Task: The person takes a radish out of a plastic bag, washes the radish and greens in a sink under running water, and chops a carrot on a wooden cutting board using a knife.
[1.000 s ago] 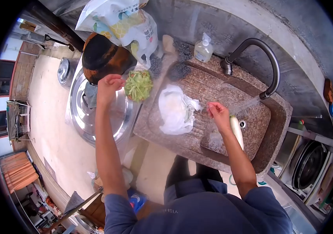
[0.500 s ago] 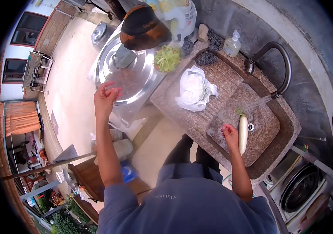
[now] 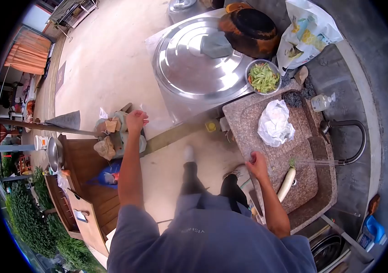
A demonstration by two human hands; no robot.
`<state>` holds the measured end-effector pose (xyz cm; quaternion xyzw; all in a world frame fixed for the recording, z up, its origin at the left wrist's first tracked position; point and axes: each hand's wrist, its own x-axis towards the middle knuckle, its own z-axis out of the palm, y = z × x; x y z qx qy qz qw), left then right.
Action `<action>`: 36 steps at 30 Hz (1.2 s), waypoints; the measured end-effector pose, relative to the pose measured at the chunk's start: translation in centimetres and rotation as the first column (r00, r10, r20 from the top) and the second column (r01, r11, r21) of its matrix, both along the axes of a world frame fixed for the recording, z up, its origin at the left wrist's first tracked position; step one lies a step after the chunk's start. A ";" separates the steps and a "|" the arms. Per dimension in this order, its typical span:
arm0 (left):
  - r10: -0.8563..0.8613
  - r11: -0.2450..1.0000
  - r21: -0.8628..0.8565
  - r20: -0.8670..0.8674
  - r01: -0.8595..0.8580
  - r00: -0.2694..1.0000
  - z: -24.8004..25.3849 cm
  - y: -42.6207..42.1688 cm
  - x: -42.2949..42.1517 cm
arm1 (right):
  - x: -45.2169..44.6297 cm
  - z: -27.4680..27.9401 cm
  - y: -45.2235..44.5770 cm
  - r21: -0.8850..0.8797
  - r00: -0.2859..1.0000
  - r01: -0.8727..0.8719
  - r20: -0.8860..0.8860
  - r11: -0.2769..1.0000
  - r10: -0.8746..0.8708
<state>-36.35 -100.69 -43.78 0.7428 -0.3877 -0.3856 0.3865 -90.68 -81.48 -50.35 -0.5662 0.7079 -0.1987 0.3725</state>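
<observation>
My left hand [image 3: 136, 121] is raised over the floor, left of the sink, its fingers loosely curled and apart with nothing in them. At the sink's near edge hovers my right hand [image 3: 257, 164], fingers curled in; whatever they may hold is too small to make out. A white radish [image 3: 287, 184] with a green top lies in the stone sink [image 3: 304, 208], beside the drain. Water runs from the dark faucet [image 3: 361, 144] onto its leafy end. A crumpled white plastic bag [image 3: 275, 123] sits on the ribbed part of the sink.
Behind the sink stand a bowl of shredded green vegetables [image 3: 263, 78], a soap bottle [image 3: 321, 103], dark scrubbers [image 3: 292, 98] and a printed plastic bag [image 3: 310, 34]. A large metal lid [image 3: 203, 59] and a blackened pot [image 3: 250, 32] are farther left. A wooden cabinet [image 3: 89, 164] stands at left.
The view has turned left, so the sink and faucet appear farther right and lower. My left hand has moved away from the vegetable bowl and lid; my right hand has drawn back to the sink's edge.
</observation>
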 end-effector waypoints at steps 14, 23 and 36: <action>0.117 0.964 0.243 -0.035 -0.105 0.993 -28.6 -6.9 12.7 | 7.3 -0.5 -2.7 0.055 0.851 0.013 -0.525 0.998 0.018; 0.493 0.730 0.683 -0.538 0.011 0.684 -30.7 -8.1 15.0 | 6.3 -1.2 -3.0 0.156 0.839 -0.026 -0.533 0.987 0.106; 0.155 0.867 0.494 -0.401 0.071 0.903 -29.9 -8.6 15.2 | 6.4 -1.0 -3.5 0.192 0.837 0.021 -0.540 0.981 0.088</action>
